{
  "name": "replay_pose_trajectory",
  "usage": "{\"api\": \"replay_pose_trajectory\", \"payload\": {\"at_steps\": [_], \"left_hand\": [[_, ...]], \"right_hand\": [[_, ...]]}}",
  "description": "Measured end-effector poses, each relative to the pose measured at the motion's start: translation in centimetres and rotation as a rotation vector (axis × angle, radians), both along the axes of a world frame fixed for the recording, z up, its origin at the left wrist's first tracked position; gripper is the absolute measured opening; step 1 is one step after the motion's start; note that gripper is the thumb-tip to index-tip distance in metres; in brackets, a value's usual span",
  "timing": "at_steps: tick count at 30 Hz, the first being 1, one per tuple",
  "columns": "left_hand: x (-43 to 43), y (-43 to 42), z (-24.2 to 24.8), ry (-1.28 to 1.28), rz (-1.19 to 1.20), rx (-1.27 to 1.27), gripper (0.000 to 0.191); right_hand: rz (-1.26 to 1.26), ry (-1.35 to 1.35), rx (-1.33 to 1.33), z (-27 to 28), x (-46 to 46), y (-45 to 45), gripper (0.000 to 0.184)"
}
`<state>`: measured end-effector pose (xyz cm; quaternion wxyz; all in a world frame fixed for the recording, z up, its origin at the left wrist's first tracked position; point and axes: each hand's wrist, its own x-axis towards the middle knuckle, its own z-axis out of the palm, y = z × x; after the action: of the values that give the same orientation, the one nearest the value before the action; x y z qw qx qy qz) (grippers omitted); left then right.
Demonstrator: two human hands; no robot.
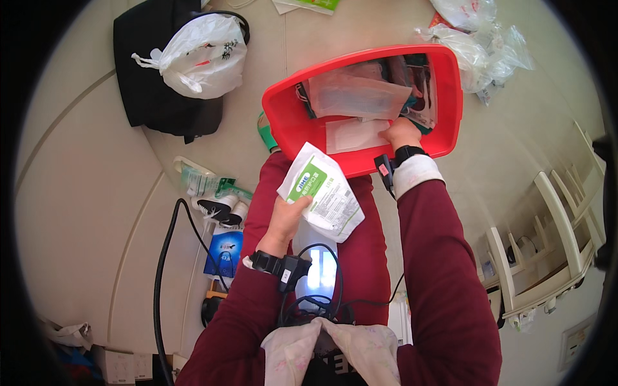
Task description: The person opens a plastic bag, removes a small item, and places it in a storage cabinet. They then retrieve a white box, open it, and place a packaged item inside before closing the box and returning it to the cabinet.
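My left hand (285, 217) grips a white paper packet (333, 207) with a green printed panel and the JIHE brand, its thumb on top, above my thighs. In front of my knees is a red plastic bin (314, 79). My right hand (404, 132) reaches inside it, with the thumb at the edge of a flat white packet (355, 135). Its other fingers are mostly hidden, so I cannot tell whether they hold anything. Against the bin's far side lie a translucent, whitish packet (359, 96) and several dark-toned packages (419, 77).
A tied white plastic bag (205, 58) rests on a black chair (145, 72) at upper left. Clear plastic bags (475, 53) lie at upper right. Shoes (222, 210) and a blue bag (224, 253) stand left of my legs. Cream chairs (555, 251) are at right. Black cables (309, 309) cross my lap.
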<state>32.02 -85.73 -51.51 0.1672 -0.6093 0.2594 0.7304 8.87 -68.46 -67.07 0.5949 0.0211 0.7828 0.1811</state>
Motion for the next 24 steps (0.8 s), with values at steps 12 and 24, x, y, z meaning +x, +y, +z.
{"api": "replay_pose_trajectory", "payload": {"at_steps": [12, 24], "left_hand": [[-0.5, -0.2, -1.6, -0.157, 0.041, -0.161, 0.036], [-0.9, 0.2, -2.1, -0.297, 0.061, -0.001, 0.041]], "right_hand": [[-0.313, -0.115, -0.191, -5.0, 3.0, -0.8, 0.080], [-1.015, -0.362, -0.728, -2.2, 7.8, -3.7, 0.071]]}}
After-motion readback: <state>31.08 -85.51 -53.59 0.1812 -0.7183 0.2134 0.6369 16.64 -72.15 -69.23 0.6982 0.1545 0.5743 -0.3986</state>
